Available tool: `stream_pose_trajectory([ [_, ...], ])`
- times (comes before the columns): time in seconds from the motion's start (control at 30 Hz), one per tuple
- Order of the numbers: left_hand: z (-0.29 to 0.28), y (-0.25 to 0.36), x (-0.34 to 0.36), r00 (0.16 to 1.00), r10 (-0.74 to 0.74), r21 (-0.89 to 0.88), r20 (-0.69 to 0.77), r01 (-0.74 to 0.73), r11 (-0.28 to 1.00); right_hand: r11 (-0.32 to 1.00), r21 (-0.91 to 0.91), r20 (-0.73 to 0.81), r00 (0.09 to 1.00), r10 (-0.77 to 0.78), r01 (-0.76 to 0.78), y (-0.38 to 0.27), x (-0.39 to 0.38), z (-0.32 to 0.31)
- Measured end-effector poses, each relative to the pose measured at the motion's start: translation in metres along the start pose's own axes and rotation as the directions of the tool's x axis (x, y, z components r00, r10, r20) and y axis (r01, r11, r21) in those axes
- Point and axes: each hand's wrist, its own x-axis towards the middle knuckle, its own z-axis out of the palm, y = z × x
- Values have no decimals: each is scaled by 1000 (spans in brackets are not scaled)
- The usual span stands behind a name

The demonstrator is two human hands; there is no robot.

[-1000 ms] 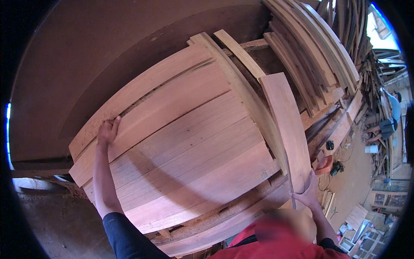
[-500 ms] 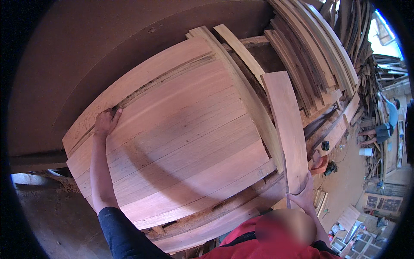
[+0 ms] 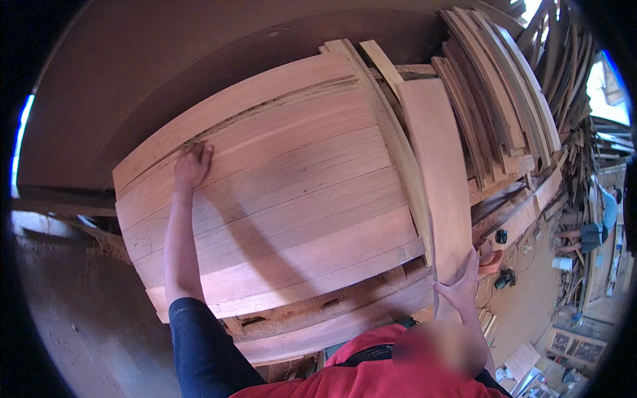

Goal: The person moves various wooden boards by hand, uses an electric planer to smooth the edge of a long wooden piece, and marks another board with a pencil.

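A stack of wide reddish wooden planks (image 3: 285,199) leans in front of me, filling the middle of the view. My left hand (image 3: 191,166) is stretched far out, its fingers hooked over the far edge of a plank near the stack's upper left. A separate plank (image 3: 434,172) stands on edge at the right side of the stack. My right hand (image 3: 458,285) grips that plank near its lower end, fingers wrapped on its face.
More planks and strips (image 3: 497,99) are piled to the right. A dark brown board or wall (image 3: 133,66) rises behind the stack. A sawdust-covered floor (image 3: 73,312) lies at the lower left. Another person (image 3: 600,219) stands far right among wood scraps.
The view has shifted slightly and the stack looks closer. My left hand stays at the plank's far edge; my right hand keeps hold of the upright plank.
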Motion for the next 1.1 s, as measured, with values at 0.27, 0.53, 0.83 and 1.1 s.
stream_pose_trajectory([
  [0.27,17,57,-199,891,-209,-469,-403,-5,883,956,-98,230,940,-250,278,-124,92,44],
  [0.53,64,192,-621,657,-743,-484,-125,613,624,717,-134,542,656,-526,685,-242,125,140],
  [0.83,133,281,-709,406,-891,-665,202,725,180,321,-272,513,419,-749,907,-316,96,171],
  [1.1,176,336,-644,66,-643,-570,763,538,-621,625,-108,510,582,-633,773,-37,59,41],
])
